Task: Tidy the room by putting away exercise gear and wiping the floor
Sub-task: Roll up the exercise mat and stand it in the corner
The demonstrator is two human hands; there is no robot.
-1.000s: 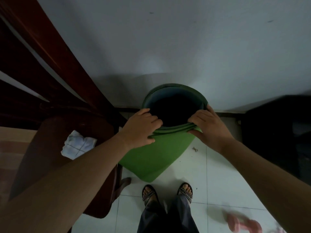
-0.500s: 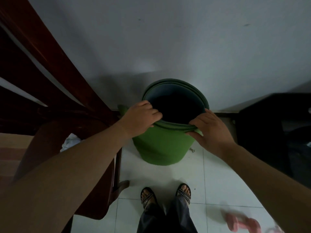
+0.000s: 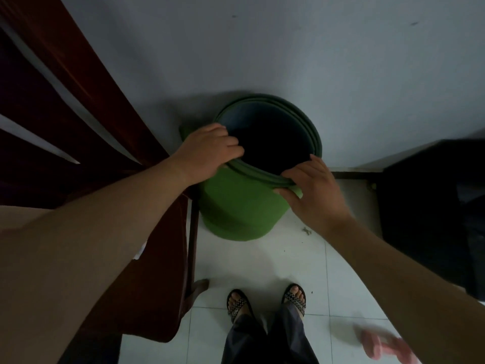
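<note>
Directly below the head camera, a green mat stands on end on the white tiled floor. It is loosely rolled into a wide tube with a dark hollow middle, and its far side is against or just beside the pale wall. The mat sits between dark wooden furniture on the left and a black object on the right, close to the furniture and apart from the black object. The left hand grips the tube's top rim on its left side, with fingers curled over the edge into the opening. The right hand holds the near-right part of the rim. Its fingers lie across the stacked layers and its thumb is pressed beneath them on the outside, pinching the layers together. Several layers of the roll show as rings around the far rim. A small scrap of debris lies on the tiles just right of the mat's base. Nearer, two feet in patterned sandals stand side by side on the floor below dark trousers. A blurred pink dumbbell lies on the tiles at the near right, partly behind the right forearm.
</note>
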